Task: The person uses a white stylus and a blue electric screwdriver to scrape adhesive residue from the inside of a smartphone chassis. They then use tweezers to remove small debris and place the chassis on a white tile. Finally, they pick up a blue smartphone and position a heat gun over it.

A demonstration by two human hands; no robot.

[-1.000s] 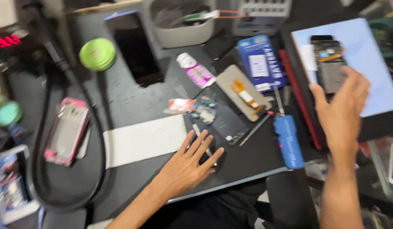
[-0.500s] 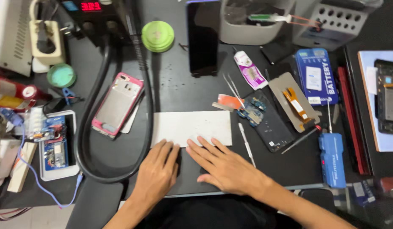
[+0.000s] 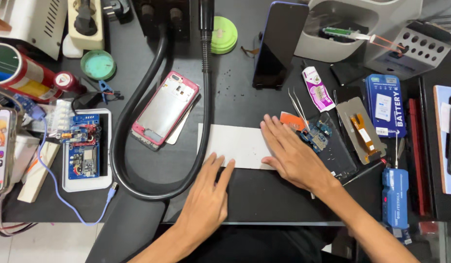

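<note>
A white sheet lies on the black mat near a pink phone frame.

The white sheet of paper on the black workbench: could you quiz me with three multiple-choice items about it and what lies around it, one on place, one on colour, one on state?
1. Where does the pink-framed phone housing lie relative to the white sheet of paper?
A. to its left
B. on top of it
C. to its right

2. What colour is the round lid near the top of the black workbench?
A. red
B. light green
C. white

3. How do the two hands meet the paper?
A. both clench it in fists
B. both hover clear of it
C. both lie flat, fingers on it

Answers: 1 A, the housing sits beyond the black hose, left of the paper. 2 B, the lid is light green. 3 C, the left hand and the right hand rest open with fingertips on the sheet.
</note>
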